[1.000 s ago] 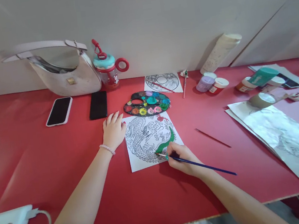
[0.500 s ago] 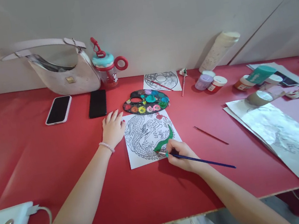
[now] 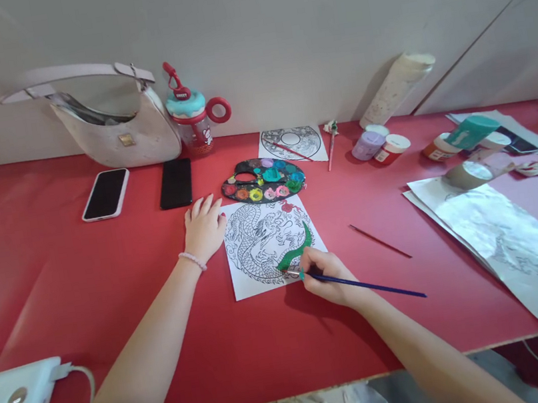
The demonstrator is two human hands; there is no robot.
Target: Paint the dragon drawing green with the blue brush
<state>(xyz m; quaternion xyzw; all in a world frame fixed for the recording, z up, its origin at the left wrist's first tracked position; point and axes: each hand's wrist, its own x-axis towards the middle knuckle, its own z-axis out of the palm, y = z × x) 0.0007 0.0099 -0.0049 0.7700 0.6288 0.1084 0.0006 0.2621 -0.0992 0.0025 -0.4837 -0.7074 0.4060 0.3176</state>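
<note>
Little had been shifted since the earlier frame: the brush tip had been drawn slightly along the green band, and the view had been lowered a touch. The right hand [image 3: 328, 275] was closed around the blue paintbrush [image 3: 362, 285], whose fingers [image 3: 309, 264] were pinched low on the shaft, near the bristles, so that fine strokes could be kept inside the printed lines; the long handle was left trailing back over the wrist. The brush tip was set on the dragon drawing [image 3: 268, 242] at the lower end of the painted green band [image 3: 297, 252], just ahead of those fingers. The left hand [image 3: 205, 228] was laid flat, fingers spread and holding nothing, on the sheet's left edge, apparently so that the paper was kept from sliding. The paint palette [image 3: 263, 183] was placed just beyond the sheet, within easy reach for reloading. A thin red brush [image 3: 380, 241] was left lying to the right of the painting hand. Everything was carried by a red worktop [image 3: 58, 280] against a pale wall [image 3: 273, 26], along which a handbag [image 3: 112, 134], a water bottle [image 3: 194, 122] and two phones [image 3: 140, 188] were set, with paint pots [image 3: 382, 144] farther right.
</note>
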